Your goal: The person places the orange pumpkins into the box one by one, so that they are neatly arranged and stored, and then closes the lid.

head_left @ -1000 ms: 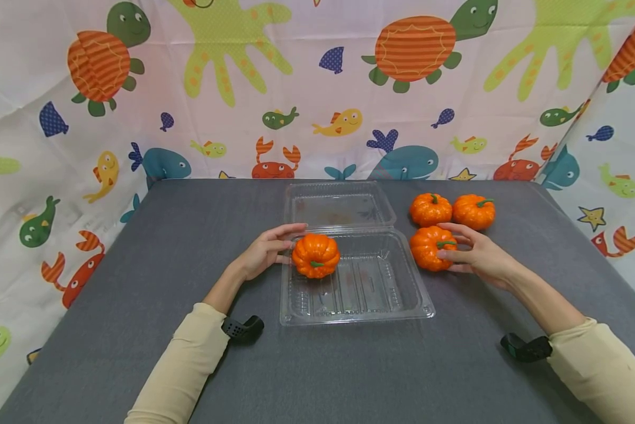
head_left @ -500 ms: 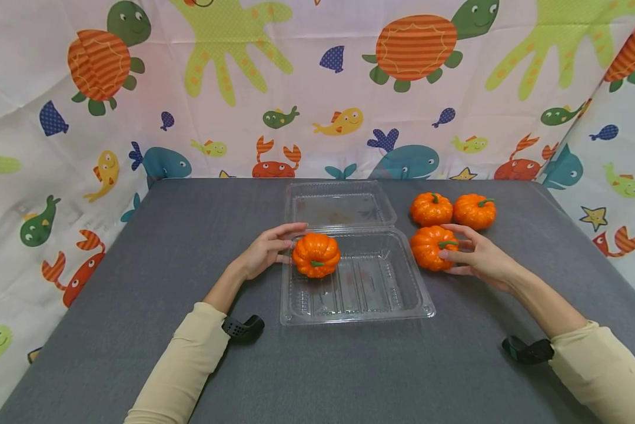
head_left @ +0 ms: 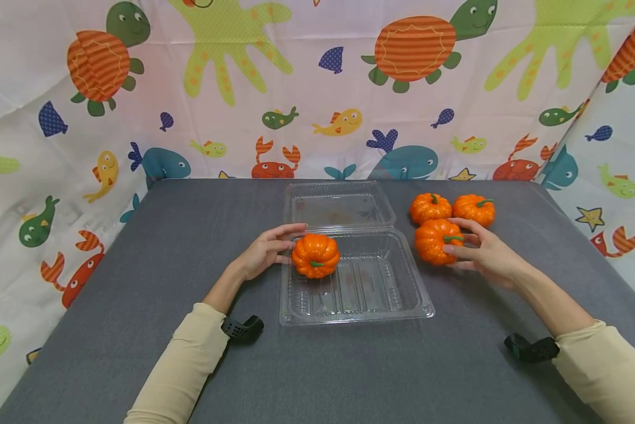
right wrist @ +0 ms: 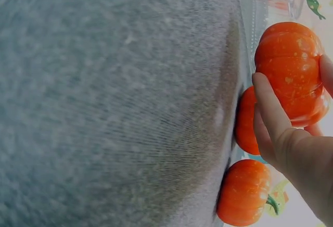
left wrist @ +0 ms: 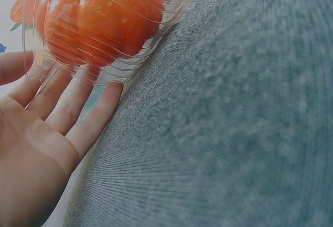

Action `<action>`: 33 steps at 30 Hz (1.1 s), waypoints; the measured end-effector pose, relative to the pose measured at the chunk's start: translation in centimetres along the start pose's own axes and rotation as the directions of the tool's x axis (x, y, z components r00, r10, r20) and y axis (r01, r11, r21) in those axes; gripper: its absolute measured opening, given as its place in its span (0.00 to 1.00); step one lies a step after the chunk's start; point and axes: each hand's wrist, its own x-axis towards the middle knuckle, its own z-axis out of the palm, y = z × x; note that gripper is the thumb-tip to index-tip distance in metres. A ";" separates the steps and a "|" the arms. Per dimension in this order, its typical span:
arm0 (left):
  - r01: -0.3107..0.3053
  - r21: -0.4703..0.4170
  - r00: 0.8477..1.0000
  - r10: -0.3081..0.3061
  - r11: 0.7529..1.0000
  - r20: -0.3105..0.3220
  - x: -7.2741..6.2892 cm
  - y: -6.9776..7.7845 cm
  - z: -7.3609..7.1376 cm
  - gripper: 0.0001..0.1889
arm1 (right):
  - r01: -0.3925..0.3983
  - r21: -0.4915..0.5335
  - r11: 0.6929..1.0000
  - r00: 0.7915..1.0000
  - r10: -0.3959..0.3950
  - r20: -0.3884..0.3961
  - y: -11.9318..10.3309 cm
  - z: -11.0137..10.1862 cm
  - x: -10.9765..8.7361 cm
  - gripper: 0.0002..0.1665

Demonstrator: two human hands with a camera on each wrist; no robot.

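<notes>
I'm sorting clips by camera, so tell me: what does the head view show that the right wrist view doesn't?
Only the head view shows the left hand resting against the clear box, the pumpkin inside it and the printed curtain. Only the right wrist view shows the held pumpkin's underside, clear of the table. Both show the right hand holding that pumpkin, with two more pumpkins behind.

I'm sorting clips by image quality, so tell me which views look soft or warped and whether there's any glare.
Head view: sharp and evenly lit, with the table edges flaring out toward the corners. Left wrist view: the clear container ripples the pumpkin behind it, and the near cloth is soft. Right wrist view: cloth blurred, held pumpkin fairly crisp. No strong glare in any view.
</notes>
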 end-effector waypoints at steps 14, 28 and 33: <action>0.006 -0.001 1.000 -0.006 1.000 -0.007 0.1 0.0 0.2 0.27 | 0.023 -0.012 1.000 0.999 -0.023 -0.034 -1.1 0.0 -0.2 0.41; 0.021 -0.011 1.000 -0.021 1.000 0.010 0.1 0.1 0.1 0.27 | 0.051 0.018 0.999 0.998 -0.051 -0.036 -2.3 0.6 -0.4 0.40; 0.022 -0.022 1.000 -0.022 1.000 0.021 0.2 0.1 0.0 0.28 | 0.072 0.043 0.997 0.997 -0.071 -0.029 -2.9 0.9 -0.5 0.39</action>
